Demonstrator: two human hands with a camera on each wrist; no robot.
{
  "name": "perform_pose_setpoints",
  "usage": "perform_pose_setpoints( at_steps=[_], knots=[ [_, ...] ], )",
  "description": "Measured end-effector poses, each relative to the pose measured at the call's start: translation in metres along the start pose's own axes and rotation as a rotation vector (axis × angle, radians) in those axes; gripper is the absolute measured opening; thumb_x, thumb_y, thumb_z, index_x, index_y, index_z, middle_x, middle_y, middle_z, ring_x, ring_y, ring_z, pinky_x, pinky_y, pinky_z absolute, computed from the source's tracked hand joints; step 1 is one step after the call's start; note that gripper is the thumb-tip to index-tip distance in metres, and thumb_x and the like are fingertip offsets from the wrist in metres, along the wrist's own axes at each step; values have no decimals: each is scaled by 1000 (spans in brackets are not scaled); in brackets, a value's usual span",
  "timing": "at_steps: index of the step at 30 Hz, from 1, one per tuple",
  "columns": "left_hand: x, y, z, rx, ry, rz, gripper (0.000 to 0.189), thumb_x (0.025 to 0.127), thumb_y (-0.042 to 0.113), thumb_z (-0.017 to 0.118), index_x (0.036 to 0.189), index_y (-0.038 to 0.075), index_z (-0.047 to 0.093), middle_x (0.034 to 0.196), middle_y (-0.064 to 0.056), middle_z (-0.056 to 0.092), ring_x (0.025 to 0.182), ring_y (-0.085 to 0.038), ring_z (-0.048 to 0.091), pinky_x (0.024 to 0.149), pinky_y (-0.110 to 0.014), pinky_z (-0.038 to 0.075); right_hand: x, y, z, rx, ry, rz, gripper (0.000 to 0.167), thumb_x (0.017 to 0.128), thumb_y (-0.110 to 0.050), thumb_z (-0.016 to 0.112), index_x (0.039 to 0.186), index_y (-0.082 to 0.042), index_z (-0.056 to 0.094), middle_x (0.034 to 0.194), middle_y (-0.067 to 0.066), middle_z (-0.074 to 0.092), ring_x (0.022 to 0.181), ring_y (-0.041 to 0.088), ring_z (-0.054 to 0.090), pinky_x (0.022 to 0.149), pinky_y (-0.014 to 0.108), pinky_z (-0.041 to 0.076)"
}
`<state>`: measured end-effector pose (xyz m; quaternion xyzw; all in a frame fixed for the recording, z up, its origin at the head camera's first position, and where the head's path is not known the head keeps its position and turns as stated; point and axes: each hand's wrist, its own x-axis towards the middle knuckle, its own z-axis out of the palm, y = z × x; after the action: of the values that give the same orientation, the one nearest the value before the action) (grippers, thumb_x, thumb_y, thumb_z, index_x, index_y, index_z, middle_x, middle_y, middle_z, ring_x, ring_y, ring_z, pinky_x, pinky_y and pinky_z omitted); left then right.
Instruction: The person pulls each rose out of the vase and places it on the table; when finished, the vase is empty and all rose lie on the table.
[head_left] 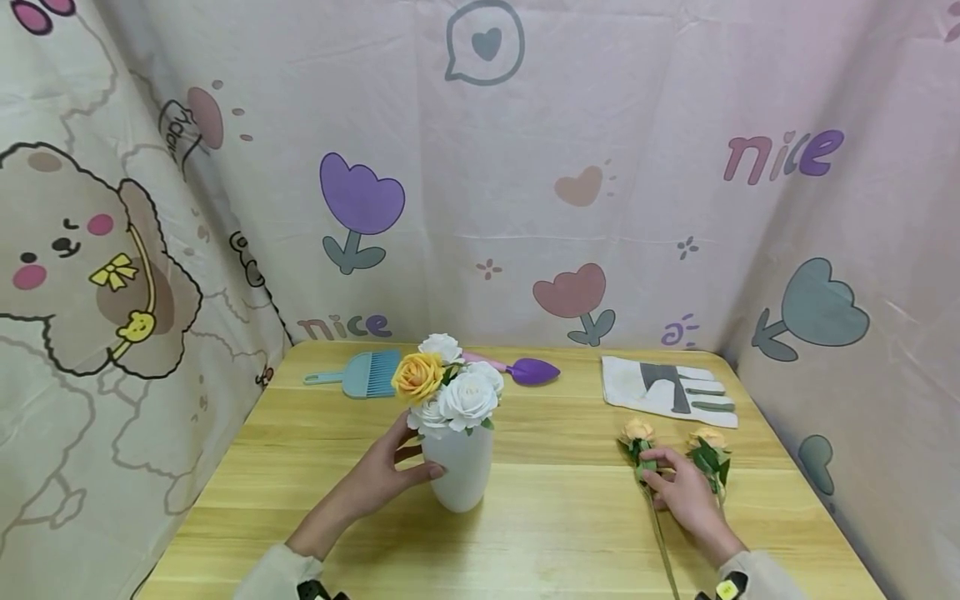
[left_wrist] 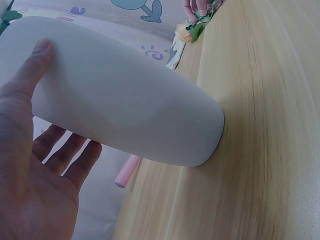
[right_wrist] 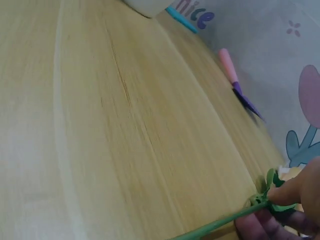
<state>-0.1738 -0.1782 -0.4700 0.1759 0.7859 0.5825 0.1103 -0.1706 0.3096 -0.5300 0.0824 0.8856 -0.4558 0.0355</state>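
Observation:
A white vase (head_left: 461, 475) stands on the wooden table, holding several white roses (head_left: 471, 398) and one yellow rose (head_left: 417, 377). My left hand (head_left: 386, 467) grips the vase from its left side, thumb across the front and fingers behind, as the left wrist view also shows. At the right, my right hand (head_left: 684, 492) pinches the stem of a peach artificial rose (head_left: 637, 431) just below its bloom, among the leaves. A second peach rose (head_left: 708, 438) lies beside it, its stem partly hidden by that hand.
Along the back lie a blue dustpan-like brush piece (head_left: 369, 375), a purple trowel (head_left: 534, 372) with a pink handle partly behind the roses, and a white-and-grey glove (head_left: 667, 389). Printed curtains (head_left: 487, 167) hang behind and on both sides of the table (head_left: 555, 517).

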Motion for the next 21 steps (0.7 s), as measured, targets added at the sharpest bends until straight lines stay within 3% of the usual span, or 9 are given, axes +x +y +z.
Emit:
perform_pose_setpoints(
  at_steps=[5, 14, 18, 21],
  knots=[
    [0, 0, 0, -1, 3, -12, 91, 101, 29, 81, 172, 22, 24, 174, -21, 34, 156, -51, 40, 123, -68, 44, -2, 2, -1, -100, 36, -41, 33, 106, -11, 69, 138, -5, 66, 141, 34, 60, 60, 18, 67, 55, 30, 61],
    [0, 0, 2, -20, 11, -48, 90, 100, 31, 82, 171, 26, 26, 175, -17, 34, 157, -49, 39, 124, -68, 43, -3, 1, -3, -91, 31, -70, 39, 107, -20, 71, 143, -6, 64, 140, 29, 60, 57, 17, 68, 53, 29, 61],
    [-1, 1, 1, -15, 10, -51, 90, 101, 32, 81, 171, 25, 26, 175, -19, 34, 158, -50, 39, 124, -68, 44, -9, -8, -10, -161, 87, -126, 46, 109, -31, 70, 147, -6, 62, 146, 26, 57, 69, 18, 70, 56, 29, 58],
    [-1, 2, 1, -11, 10, -45, 88, 101, 32, 81, 171, 24, 27, 175, -19, 34, 157, -49, 39, 124, -69, 43, -11, -22, -16, -139, 142, -196, 47, 110, -35, 69, 147, -7, 62, 143, 21, 61, 87, 13, 70, 60, 29, 61]
  ],
)
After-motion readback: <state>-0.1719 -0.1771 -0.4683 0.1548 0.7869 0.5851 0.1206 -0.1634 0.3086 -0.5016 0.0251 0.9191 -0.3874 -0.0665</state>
